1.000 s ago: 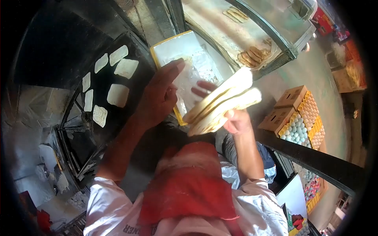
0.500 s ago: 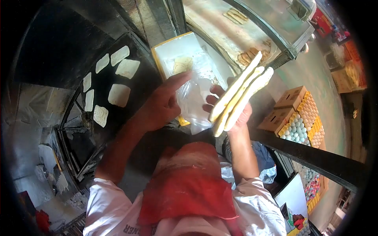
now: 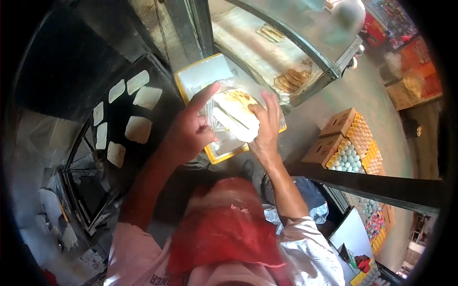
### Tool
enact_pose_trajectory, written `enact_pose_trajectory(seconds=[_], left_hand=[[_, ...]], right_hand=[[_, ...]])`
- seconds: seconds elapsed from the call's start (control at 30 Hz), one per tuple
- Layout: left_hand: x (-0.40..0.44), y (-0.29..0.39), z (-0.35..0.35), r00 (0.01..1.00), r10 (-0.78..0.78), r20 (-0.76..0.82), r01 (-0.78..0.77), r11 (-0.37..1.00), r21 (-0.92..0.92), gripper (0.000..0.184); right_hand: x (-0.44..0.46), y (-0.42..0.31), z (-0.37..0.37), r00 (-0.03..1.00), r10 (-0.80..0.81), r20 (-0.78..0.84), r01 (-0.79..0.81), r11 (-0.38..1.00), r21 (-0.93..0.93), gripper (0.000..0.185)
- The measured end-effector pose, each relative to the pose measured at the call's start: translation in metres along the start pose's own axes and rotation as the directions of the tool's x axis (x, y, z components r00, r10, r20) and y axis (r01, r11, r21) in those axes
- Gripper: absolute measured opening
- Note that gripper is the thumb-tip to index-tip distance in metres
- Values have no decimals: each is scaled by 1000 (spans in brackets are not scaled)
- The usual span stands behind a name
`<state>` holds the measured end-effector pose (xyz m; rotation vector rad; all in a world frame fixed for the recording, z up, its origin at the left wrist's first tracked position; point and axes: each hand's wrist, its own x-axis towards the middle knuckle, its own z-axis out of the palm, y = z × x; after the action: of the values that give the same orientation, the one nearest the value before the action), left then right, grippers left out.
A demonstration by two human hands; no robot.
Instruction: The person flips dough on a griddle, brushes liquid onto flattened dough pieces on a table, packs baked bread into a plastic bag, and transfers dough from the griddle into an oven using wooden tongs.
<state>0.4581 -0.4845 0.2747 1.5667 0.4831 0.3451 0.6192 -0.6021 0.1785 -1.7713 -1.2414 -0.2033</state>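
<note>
My left hand point(image 3: 187, 133) grips the side of a clear plastic bag point(image 3: 210, 113), with the index finger stretched along its mouth. My right hand point(image 3: 265, 131) holds a small stack of flatbreads point(image 3: 238, 114), white with browned patches, thumb on top. The flatbreads lie tilted at the bag's opening, their far end within the clear film; how deep they sit I cannot tell. Below both hands stands a white foam box point(image 3: 198, 72) with a yellow rim, partly hidden by the bag and hands.
Several pale dough pieces point(image 3: 139, 129) lie on a dark griddle point(image 3: 118, 121) at left. A glass-fronted case point(image 3: 238, 45) with browned flatbreads point(image 3: 292, 79) stands beyond the box. To the right are cartons point(image 3: 324, 148), trays of eggs point(image 3: 347, 157) and a dark rail point(image 3: 381, 187).
My right hand has turned and moved left, bringing the flatbreads from upright beside the bag to its mouth. My left hand still holds the bag. The whole view has shifted slightly.
</note>
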Motion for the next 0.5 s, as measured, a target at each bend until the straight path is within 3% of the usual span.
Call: enact_pose_trajectory(seconds=[0.07,0.13,0.17,0.2,0.27,0.3,0.43,0.5], left_hand=[[0,8,3,999,-12,32,11,1000,22,85],[7,10,16,992,111,66,-110,994,-17,81],[13,10,30,973,222,-58,-223,975,-10,64],[20,11,29,971,235,-48,-236,972,-18,64],[42,16,20,961,275,-27,-273,959,72,47],[55,38,26,960,255,-119,-238,961,140,35],[152,77,34,858,418,-299,-406,908,104,31],[213,90,29,780,592,-202,-470,767,436,31]], right_hand=[[10,-6,-14,999,7,35,-4,994,-109,39],[23,-10,-28,993,-47,111,96,867,-490,29],[34,-6,-34,993,-80,92,116,853,-508,18],[47,-2,-45,993,-84,84,116,845,-522,18],[83,7,-72,982,-117,150,187,729,-658,11],[104,12,-83,985,-133,107,170,741,-649,6],[204,38,-135,957,-255,140,267,578,-771,30],[256,72,-155,942,-280,184,308,507,-805,57]])
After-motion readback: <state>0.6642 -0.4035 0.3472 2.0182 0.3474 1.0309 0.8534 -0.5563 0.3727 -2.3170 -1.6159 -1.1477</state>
